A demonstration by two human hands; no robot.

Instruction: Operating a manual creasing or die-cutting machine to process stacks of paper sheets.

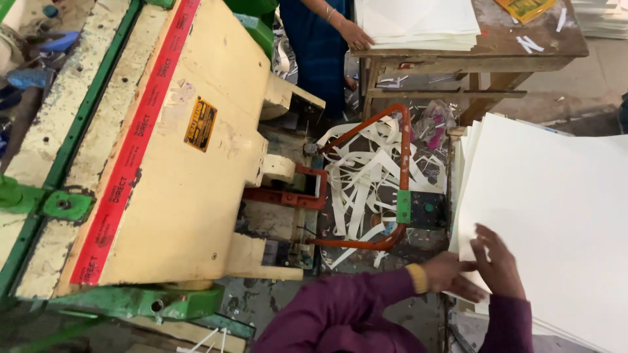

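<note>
A tall stack of white paper sheets [556,216] lies at the right. My left hand [450,274], in a purple sleeve with a yellow cuff, grips the stack's near left corner with fingers curled around the edge. My right hand [498,261] rests on top of the same corner, fingers spread over the top sheet. Both hands touch the paper stack and nothing else.
A cream and green cutting machine [170,150] with a red strip fills the left. An orange metal bar [404,163] loops over white paper trimmings [363,176] on the floor. Another person's hand [356,36] rests on a paper stack [418,23] on a wooden table [523,55] behind.
</note>
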